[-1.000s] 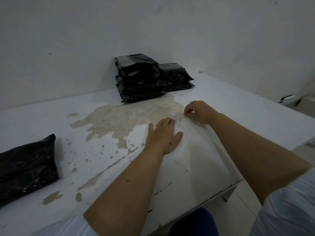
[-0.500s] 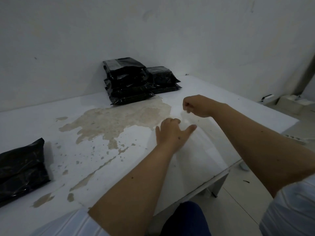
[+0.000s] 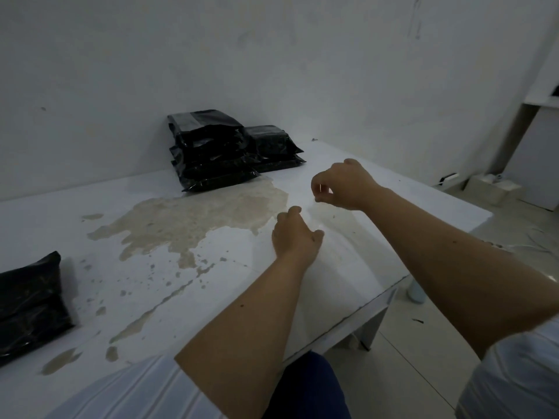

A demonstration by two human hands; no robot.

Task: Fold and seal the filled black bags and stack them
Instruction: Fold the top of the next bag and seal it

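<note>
Over the middle of the white table (image 3: 393,207), the right hand (image 3: 344,184) hangs just off the surface with its fingers (image 3: 317,182) curled down and the thumb meeting the fingertips; it may be pinching a thin, clear strip, though the view is too dim to be sure. Just nearer and to the left, the left hand (image 3: 295,237) has its fingers bent forward, tips hidden behind the knuckles, thumb out to the right, and I cannot tell whether it holds anything or only touches the tabletop. Both bare forearms run back toward the near edge, ending in pale striped sleeves (image 3: 514,373). A broad tan stain (image 3: 193,219) spreads across the table left of the hands, with smaller flecks trailing toward the near left. Far across the table, against the wall (image 3: 272,55), stands a pile of black bags (image 3: 208,152), with a lower pile (image 3: 272,146) touching it on the right. Another black bag (image 3: 28,303) lies at the near left, cut off by the frame edge and well apart from both hands. Right of the table, on the floor, sit pale boxes (image 3: 490,187).
</note>
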